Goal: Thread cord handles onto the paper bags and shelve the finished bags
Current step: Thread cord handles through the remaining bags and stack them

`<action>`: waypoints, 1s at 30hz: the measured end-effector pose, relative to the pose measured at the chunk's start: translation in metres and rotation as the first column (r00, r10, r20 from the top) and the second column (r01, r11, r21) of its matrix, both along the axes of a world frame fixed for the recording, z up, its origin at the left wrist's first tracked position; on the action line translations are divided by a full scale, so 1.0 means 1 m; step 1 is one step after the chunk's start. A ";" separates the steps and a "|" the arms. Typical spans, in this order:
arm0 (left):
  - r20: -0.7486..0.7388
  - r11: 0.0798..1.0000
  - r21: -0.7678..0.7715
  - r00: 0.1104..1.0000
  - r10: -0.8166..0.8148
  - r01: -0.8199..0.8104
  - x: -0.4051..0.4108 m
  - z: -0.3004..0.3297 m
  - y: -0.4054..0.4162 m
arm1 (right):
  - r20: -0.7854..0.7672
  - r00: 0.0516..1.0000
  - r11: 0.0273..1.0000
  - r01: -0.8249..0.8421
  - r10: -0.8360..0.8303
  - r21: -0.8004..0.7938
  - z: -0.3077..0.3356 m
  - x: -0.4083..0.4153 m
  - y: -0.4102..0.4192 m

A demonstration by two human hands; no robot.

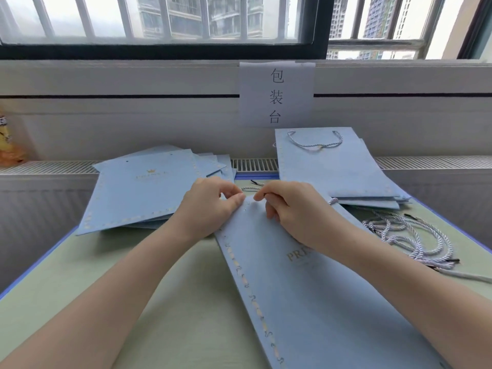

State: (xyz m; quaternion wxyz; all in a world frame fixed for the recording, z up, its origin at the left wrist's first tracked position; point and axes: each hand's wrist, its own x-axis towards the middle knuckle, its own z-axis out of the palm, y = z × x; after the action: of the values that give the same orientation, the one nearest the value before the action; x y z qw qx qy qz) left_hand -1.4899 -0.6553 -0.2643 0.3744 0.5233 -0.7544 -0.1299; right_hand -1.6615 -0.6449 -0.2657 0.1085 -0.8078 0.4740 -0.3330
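Head view: both hands [213, 202] [286, 206] pinch bag [306, 288] top edge.

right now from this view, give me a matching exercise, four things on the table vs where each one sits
Things:
1. bag being threaded
2. stack of bags without handles
3. stack of finished bags
4. loose cords

Places:
A. far right, top one showing a cord handle
B. near right, spread on the table beside the finished stack
C. far left, fanned out
D. centre, its top edge under both hands

Pairs: 1-D, 2-C, 3-A, 4-B
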 end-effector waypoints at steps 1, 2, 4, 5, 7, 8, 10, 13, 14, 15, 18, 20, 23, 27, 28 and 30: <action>-0.005 1.000 0.006 1.000 -0.028 0.028 0.000 0.001 0.001 | -0.016 1.000 1.000 0.005 -0.005 -0.012 0.001 0.000 0.001; -0.022 0.998 0.028 0.998 -0.060 0.061 -0.001 0.001 0.002 | -0.021 1.000 1.000 0.007 -0.007 -0.028 0.003 0.000 0.001; -0.060 0.991 0.089 0.993 -0.098 0.103 -0.002 0.003 0.004 | 0.008 1.000 0.998 -0.002 0.002 -0.055 0.004 0.000 0.004; -0.091 0.986 0.120 0.990 -0.104 0.115 -0.003 0.003 0.005 | 0.022 1.000 0.997 -0.012 0.014 -0.076 0.005 0.000 0.005; -0.177 0.974 0.180 0.979 -0.105 0.137 -0.003 0.005 0.007 | 0.011 1.000 0.988 -0.025 0.027 -0.151 0.005 0.000 0.006; -0.216 0.968 0.206 0.972 -0.095 0.141 -0.003 0.006 0.007 | 0.003 1.000 0.982 -0.030 0.031 -0.184 0.004 0.000 0.005; -0.277 0.957 0.252 0.958 -0.071 0.143 -0.002 0.008 0.007 | 0.009 0.999 0.973 -0.039 0.042 -0.227 0.001 0.002 0.004; -0.360 0.929 0.323 0.931 -0.055 0.180 0.001 0.011 0.008 | 0.011 0.997 0.940 -0.064 0.072 -0.336 -0.005 0.004 0.001; -0.396 0.915 0.351 0.917 -0.048 0.199 0.002 0.012 0.008 | 0.014 0.997 0.928 -0.065 0.076 -0.368 -0.007 0.005 0.001; -0.434 0.902 0.375 0.900 -0.036 0.216 0.003 0.014 0.008 | 0.014 0.997 0.916 -0.062 0.073 -0.397 -0.007 0.006 0.001; -0.520 0.870 0.413 0.854 -0.016 0.268 0.003 0.017 0.010 | -0.033 0.999 0.878 -0.053 0.042 -0.476 -0.009 0.009 0.004; -0.552 0.859 0.418 0.834 -0.018 0.296 0.003 0.018 0.012 | -0.067 0.997 0.848 -0.059 0.027 -0.527 -0.010 0.012 0.006; -0.600 0.845 0.422 0.800 -0.011 0.328 0.004 0.020 0.012 | -0.077 0.996 0.830 -0.080 0.045 -0.552 -0.011 0.015 0.008; -0.635 0.808 0.458 0.773 0.005 0.371 0.006 0.020 0.011 | -0.046 0.987 0.866 -0.156 0.153 -0.474 -0.011 0.012 0.006; -0.637 0.795 0.476 0.771 0.017 0.376 0.006 0.019 0.011 | -0.041 0.983 0.875 -0.177 0.178 -0.450 -0.012 0.012 0.006; -0.626 0.772 0.510 0.779 0.029 0.380 0.008 0.018 0.011 | -0.024 0.979 0.888 -0.193 0.202 -0.418 -0.014 0.011 0.005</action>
State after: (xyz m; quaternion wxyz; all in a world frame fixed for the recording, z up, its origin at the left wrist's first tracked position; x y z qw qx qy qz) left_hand -1.4823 -0.6447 -0.2465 0.3891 0.4688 -0.5596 -0.5618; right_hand -1.6500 -0.6401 -0.2799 -0.0290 -0.8528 0.3062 -0.4220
